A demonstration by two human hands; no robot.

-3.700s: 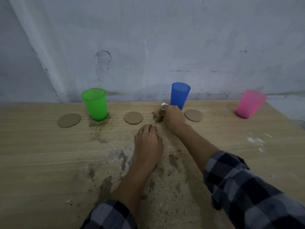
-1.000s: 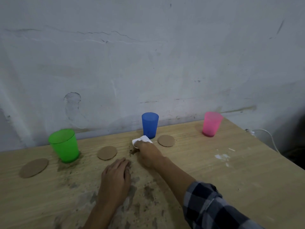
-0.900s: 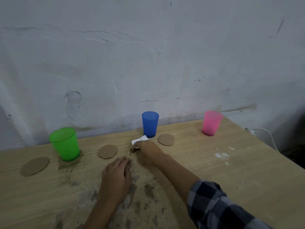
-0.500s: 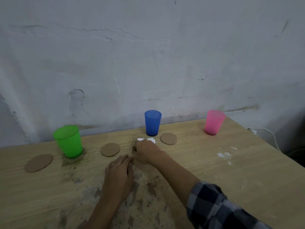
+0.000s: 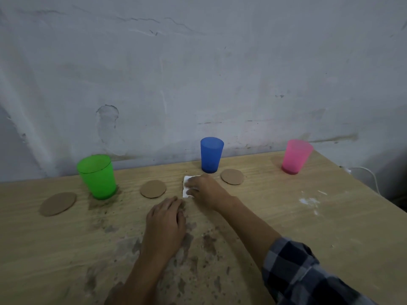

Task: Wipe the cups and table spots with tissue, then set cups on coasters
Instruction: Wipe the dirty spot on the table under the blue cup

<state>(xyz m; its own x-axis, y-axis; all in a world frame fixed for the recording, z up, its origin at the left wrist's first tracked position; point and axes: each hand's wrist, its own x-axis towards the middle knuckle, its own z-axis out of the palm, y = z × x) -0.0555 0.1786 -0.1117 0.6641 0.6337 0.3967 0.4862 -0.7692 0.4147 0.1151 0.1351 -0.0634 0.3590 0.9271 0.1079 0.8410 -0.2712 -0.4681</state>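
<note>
My right hand [image 5: 206, 191] holds a white tissue [image 5: 186, 187] down on the wooden table [image 5: 330, 227], fingers and thumb curled over it, just in front of the blue cup [image 5: 211, 155]. My left hand [image 5: 165, 225] lies flat, palm down, on the stained middle of the table. A green cup [image 5: 97, 176] stands at the left and a pink cup [image 5: 296, 156] at the back right, both upright on bare wood. Three round cardboard coasters lie in a row: left [image 5: 58, 203], middle [image 5: 153, 188], right [image 5: 232, 176]. None bears a cup.
Dark brown stains [image 5: 198, 249] spread over the table's near middle and around the green cup's base. White smears [image 5: 309, 202] mark the right side. A white cable [image 5: 365, 172] hangs past the right edge. A grey wall stands directly behind the cups.
My right hand has slid the tissue slightly left and toward me from the blue cup's base, and the tissue now lies flatter. My left hand has stayed flat in place.
</note>
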